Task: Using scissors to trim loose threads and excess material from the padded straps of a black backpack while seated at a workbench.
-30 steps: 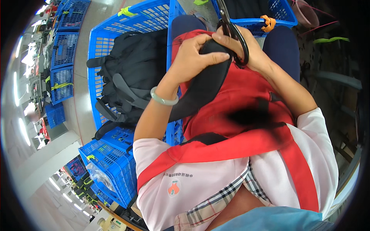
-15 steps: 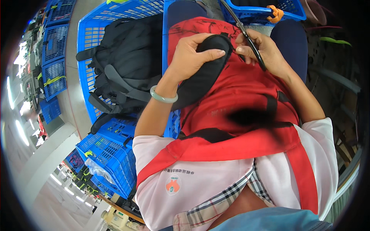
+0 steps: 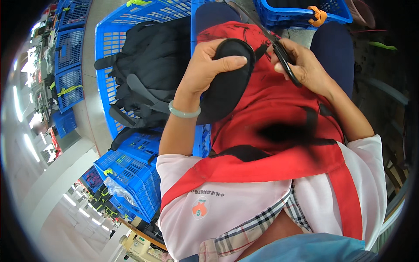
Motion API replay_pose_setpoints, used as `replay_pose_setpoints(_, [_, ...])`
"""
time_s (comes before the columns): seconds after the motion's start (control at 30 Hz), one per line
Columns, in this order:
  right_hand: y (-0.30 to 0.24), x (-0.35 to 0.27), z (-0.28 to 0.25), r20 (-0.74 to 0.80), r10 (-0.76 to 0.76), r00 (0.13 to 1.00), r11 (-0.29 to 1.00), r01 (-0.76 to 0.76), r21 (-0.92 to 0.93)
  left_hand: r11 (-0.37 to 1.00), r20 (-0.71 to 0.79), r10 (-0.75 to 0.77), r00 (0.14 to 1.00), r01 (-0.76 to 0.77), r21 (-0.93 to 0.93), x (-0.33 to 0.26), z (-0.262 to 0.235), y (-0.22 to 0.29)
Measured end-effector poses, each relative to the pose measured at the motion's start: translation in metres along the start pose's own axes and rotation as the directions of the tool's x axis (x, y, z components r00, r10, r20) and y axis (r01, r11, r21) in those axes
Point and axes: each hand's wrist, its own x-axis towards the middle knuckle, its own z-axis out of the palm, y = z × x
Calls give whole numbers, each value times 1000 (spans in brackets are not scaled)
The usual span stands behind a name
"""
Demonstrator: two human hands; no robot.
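My left hand [image 3: 204, 66] is closed around the rounded end of a black padded strap [image 3: 229, 87], thumb lying on top. The strap hangs over my lap toward the crate side; its lower end is hidden behind my wrist. In my right hand [image 3: 302, 65] is a pair of scissors [image 3: 284, 60] with black handles, the long blades pointing up and away to the left. The blades pass just right of the strap's edge, apart from it. Beneath both hands a red apron [image 3: 266, 105] covers my lap, with dark thread bits scattered on its far part.
To the left, a blue plastic crate [image 3: 102, 78] holds a heap of black padded straps [image 3: 157, 52]. More blue crates [image 3: 131, 174] stand nearer on the left. Another blue crate [image 3: 279, 17] with an orange tie [image 3: 317, 16] stands ahead. A green strip [image 3: 382, 45] lies at the far right.
My left hand has shifted slightly left with the strap, turning its flat face more into view. The scissors have moved away from the strap's edge, with my right hand still holding them.
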Motion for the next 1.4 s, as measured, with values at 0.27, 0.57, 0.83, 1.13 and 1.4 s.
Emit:
replay_pose_setpoints(0.27, [-23, -12, 20, 27, -177, 984, 981, 179, -70, 941, -171, 289, 942, -313, -131, 2, -7, 22])
replay_pose_setpoints(0.57, [-36, -2, 33, -39, -274, 961, 940, 259, -222, 885, -224, 400, 888, -438, -156, 2, -2, 40])
replay_pose_setpoints(0.83, [-24, 9, 31, -258, -468, 845, 765, 241, -597, 910, -299, 309, 903, -372, -183, 8, 6, 52])
replay_pose_setpoints(1.13, [-27, 18, 26, -257, -559, 789, 708, 292, -643, 909, -294, 303, 907, -367, -195, 9, 16, 40])
replay_pose_setpoints(1.4, [-31, 9, 19, -175, -440, 881, 787, 284, -547, 911, -265, 289, 920, -350, -219, 6, 12, 32])
